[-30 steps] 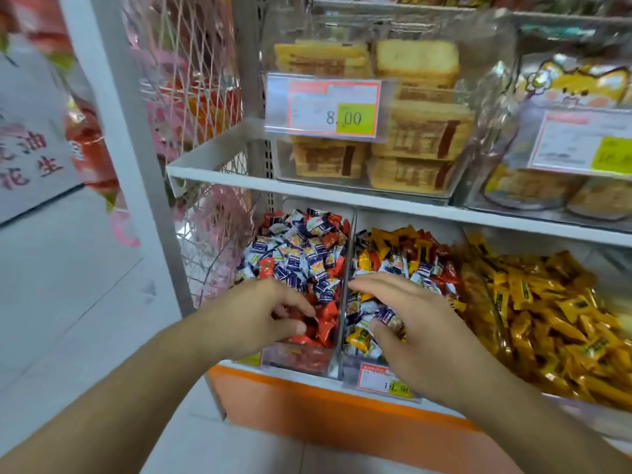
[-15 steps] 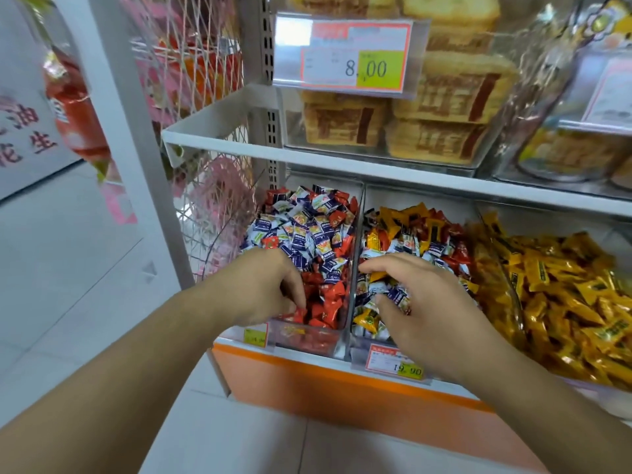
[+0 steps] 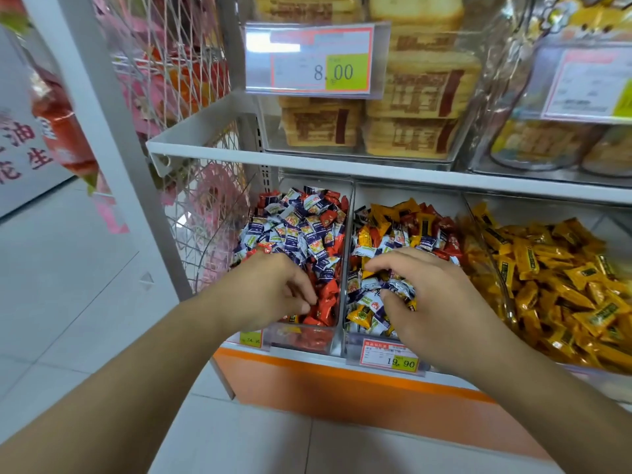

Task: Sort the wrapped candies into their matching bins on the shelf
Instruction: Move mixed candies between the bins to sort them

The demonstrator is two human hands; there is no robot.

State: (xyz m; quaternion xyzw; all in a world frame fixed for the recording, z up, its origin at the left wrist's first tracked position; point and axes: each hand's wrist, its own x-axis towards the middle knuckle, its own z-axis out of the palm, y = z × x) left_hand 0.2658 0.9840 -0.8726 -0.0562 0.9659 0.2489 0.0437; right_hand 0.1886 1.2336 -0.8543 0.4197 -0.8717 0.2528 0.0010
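Right hand (image 3: 434, 302) fingers curled round blue-white crinkly wrapped candies (image 3: 396, 289) in middle clear plastic bin (image 3: 352, 343), left hand (image 3: 270, 289) pinching beside it, hold unclear; likely light, slippery, best pinched mid-wrapper.

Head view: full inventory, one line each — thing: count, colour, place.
left bin: one, clear, lower shelf; blue-white and red candies.
middle bin: one, clear, lower shelf; yellow, red and blue-white candies mixed.
right bin: one, clear, lower shelf; yellow candies.
19.90 price tag: one, red-yellow, middle bin front.
8.00 price tag: one, upper shelf.
packaged cakes: several, tan, upper shelf.
left hand: fingers pinching red candy, left bin.
right hand: fingers curled on candies, middle bin.
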